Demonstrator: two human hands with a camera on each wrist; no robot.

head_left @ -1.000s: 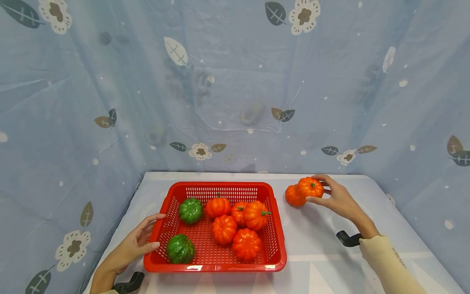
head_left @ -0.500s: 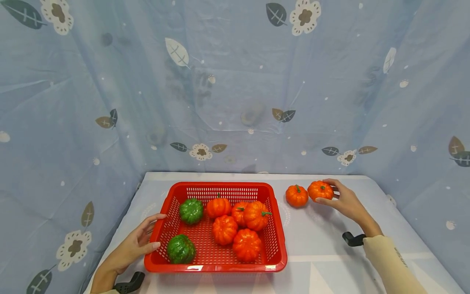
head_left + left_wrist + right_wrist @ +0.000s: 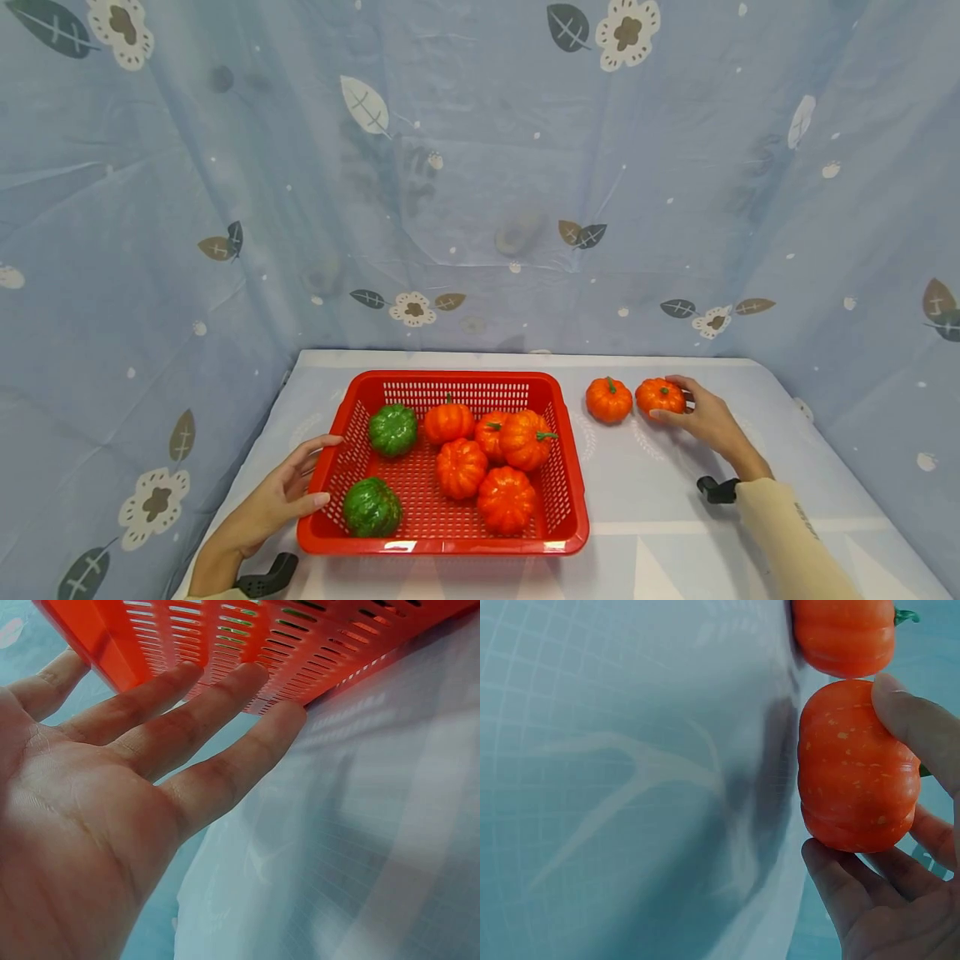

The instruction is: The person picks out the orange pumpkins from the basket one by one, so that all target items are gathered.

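The right hand [image 3: 703,417] pinches an orange pumpkin [image 3: 658,395] just beside a second pumpkin [image 3: 608,401] on the counter [image 3: 637,492], best handled lightly, level and without nudging its neighbour, while the left hand's [image 3: 270,498] extended fingers [image 3: 232,778] rest against the red plastic basket [image 3: 442,547].

Blue fabric backdrop [image 3: 465,192], hanging in loose folds behind and to both sides of the pale tablecloth [image 3: 637,492]. Printed with white flowers [image 3: 627,33] with brown centres, dark leaves [image 3: 567,27], brown leaves [image 3: 182,435], a pale leaf [image 3: 364,105] and small white specks [image 3: 537,135]. Across the tablecloth, a white stripe [image 3: 675,527], a pale triangle [image 3: 649,575] nearer the front, and, seen from the right wrist, a whitish branching print [image 3: 649,769].
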